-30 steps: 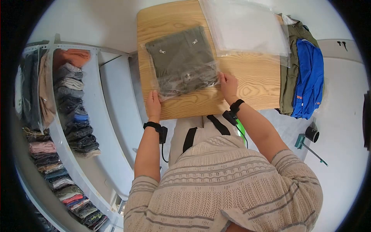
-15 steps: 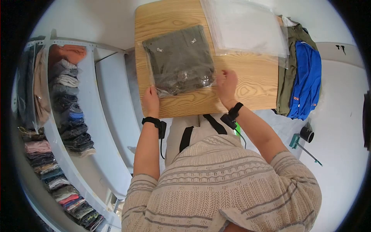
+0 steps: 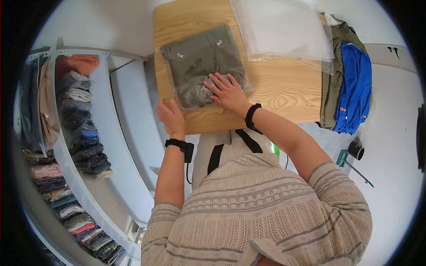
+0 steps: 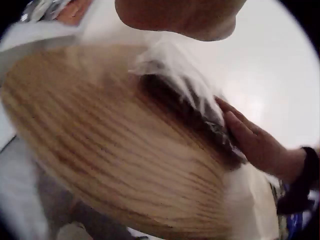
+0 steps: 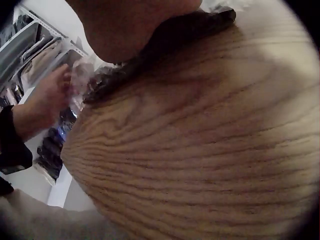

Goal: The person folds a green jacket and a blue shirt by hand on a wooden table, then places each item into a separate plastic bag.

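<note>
Well, the bag (image 3: 199, 66): it lies flat on the left part of the wooden worktop (image 3: 284, 93), just beside a pile of clear bags (image 3: 286, 33).
Green cloth inside (image 3: 197, 48): folded, and likely soft, bendy and light.
Plastic: thin and shiny, so probably slippery, and it may rip if tugged hard.
Zip pulls (image 3: 180, 56): two small silvery ones near the far side; they could poke the plastic.
Right grip (image 3: 228, 94): fingers spread wide on the bag's near part, holding nothing.
Left grip (image 3: 171, 119): by the near left corner, thumb and fingers apart, holding nothing; I can't tell if it touches.
Best hold: under both sides, pinching cloth too.
</note>
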The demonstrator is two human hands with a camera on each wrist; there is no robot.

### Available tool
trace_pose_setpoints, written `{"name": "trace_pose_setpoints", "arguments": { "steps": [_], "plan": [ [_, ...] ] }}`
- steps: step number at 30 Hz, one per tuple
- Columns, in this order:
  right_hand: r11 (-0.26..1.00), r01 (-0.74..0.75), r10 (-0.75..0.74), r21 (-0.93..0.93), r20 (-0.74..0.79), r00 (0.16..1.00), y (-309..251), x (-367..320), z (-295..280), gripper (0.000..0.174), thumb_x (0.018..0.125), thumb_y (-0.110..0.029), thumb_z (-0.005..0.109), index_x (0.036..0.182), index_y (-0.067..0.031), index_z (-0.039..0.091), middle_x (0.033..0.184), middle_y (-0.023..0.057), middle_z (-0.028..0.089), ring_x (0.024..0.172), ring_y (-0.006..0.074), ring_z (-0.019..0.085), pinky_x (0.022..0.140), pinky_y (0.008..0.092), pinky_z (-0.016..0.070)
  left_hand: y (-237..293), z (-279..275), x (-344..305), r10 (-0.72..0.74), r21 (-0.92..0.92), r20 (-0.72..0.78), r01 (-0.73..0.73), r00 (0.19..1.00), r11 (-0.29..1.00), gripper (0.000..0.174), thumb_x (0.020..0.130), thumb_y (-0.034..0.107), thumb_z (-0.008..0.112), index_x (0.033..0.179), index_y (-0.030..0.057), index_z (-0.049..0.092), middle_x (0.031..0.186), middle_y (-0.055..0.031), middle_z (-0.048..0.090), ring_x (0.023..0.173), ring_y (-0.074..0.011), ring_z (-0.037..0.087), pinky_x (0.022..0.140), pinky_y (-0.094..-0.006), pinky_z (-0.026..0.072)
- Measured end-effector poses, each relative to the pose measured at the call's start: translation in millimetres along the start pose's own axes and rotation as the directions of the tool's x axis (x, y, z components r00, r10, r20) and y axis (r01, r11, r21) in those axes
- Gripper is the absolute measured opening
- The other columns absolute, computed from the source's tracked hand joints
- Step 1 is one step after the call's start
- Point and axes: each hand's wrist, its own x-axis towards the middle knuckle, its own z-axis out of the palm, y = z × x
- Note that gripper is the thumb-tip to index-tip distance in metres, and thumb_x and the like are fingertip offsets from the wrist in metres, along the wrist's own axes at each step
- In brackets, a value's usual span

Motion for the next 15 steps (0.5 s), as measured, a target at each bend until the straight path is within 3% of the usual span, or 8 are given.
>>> {"name": "trace_pose_setpoints", "arguments": {
  "steps": [1,2,3,4,6,7,9,15],
  "plan": [
    [1.000,0.002,-0.002,0.008,-0.001,1.000,-0.4,0.6,-0.1,0.050,0.091,-0.038,0.043,0.137,-0.0214,0.034,0.144,0.0048,0.030,0.133,0.0208,0.027,0.108,0.0450,0.0196,15.3,-5.2,-3.5,0.386,0.185,-0.264,-0.347,0.884,0.920,0.032,0.088,0.028,0.049,0.107,0.0030,0.054,0.117,-0.0163,0.054,0.104,-0.0327,0.051,0.084,-0.0422,0.0398],
    [1.000,0.002,-0.002,0.009,0.000,1.000,-0.5,1.4,-1.3,0.050,0.091,-0.038,0.043,0.137,-0.0214,0.034,0.144,0.0048,0.030,0.133,0.0208,0.027,0.108,0.0450,0.0196,28.2,-7.0,-0.6,0.493,0.065,-0.051,-0.490,0.868,0.869,0.034,0.087,0.027,0.051,0.113,0.0046,0.051,0.125,-0.0138,0.048,0.113,-0.0311,0.046,0.090,-0.0442,0.0359],
    [1.000,0.001,-0.001,0.007,0.003,1.000,-1.2,0.9,-2.7,0.049,0.092,-0.037,0.043,0.137,-0.0215,0.035,0.144,0.0054,0.031,0.133,0.0215,0.027,0.108,0.0451,0.0195,38.8,-6.0,1.3,0.593,-0.084,0.150,-0.587,0.791,0.805,0.038,0.086,0.025,0.052,0.118,0.0061,0.047,0.133,-0.0112,0.042,0.121,-0.0295,0.040,0.096,-0.0463,0.0321],
    [1.000,0.003,-0.003,0.005,0.006,1.000,-2.3,0.3,-3.6,0.049,0.092,-0.037,0.043,0.137,-0.0216,0.035,0.144,0.0059,0.031,0.134,0.0222,0.026,0.108,0.0452,0.0193,44.6,2.0,0.4,0.586,-0.080,0.151,-0.581,0.796,0.810,0.038,0.086,0.025,0.052,0.118,0.0061,0.047,0.133,-0.0112,0.042,0.121,-0.0295,0.040,0.096,-0.0463,0.0321],
    [1.000,0.017,-0.017,-0.017,0.017,1.000,0.2,3.5,-1.0,0.048,0.091,-0.036,0.043,0.136,-0.0208,0.037,0.143,0.0063,0.032,0.133,0.0223,0.027,0.108,0.0453,0.0196,57.2,21.1,11.1,0.690,0.140,0.415,-0.791,0.593,0.596,0.045,0.087,0.024,0.052,0.127,0.0083,0.042,0.140,-0.0092,0.035,0.131,-0.0250,0.029,0.104,-0.0473,0.0238],
    [0.999,0.022,-0.021,-0.037,0.031,0.999,1.0,5.1,-3.1,0.047,0.091,-0.036,0.044,0.135,-0.0200,0.038,0.143,0.0067,0.033,0.133,0.0223,0.027,0.108,0.0454,0.0198,60.1,24.9,17.4,0.689,0.142,0.412,-0.789,0.596,0.598,0.045,0.087,0.024,0.052,0.127,0.0083,0.042,0.140,-0.0092,0.035,0.131,-0.0250,0.029,0.104,-0.0473,0.0238],
    [0.994,0.057,-0.052,-0.098,0.051,0.997,11.7,12.0,-8.5,0.047,0.091,-0.038,0.043,0.135,-0.0217,0.039,0.143,0.0056,0.032,0.133,0.0216,0.027,0.108,0.0457,0.0194,64.8,31.5,27.9,0.537,0.389,0.506,-0.734,0.675,0.557,0.058,0.088,0.034,0.050,0.139,0.0127,0.031,0.147,-0.0052,0.024,0.137,-0.0228,0.017,0.106,-0.0513,0.0179],
    [0.988,0.149,-0.149,-0.050,0.018,0.989,44.8,27.5,-11.3,0.046,0.091,-0.042,0.043,0.134,-0.0298,0.040,0.143,0.0016,0.032,0.133,0.0196,0.027,0.109,0.0468,0.0187,46.3,41.5,39.8,0.528,0.392,0.513,-0.732,0.677,0.558,0.067,0.087,0.050,0.043,0.141,0.0144,0.028,0.149,-0.0032,0.019,0.138,-0.0206,0.014,0.107,-0.0518,0.0175]
  ]
}}
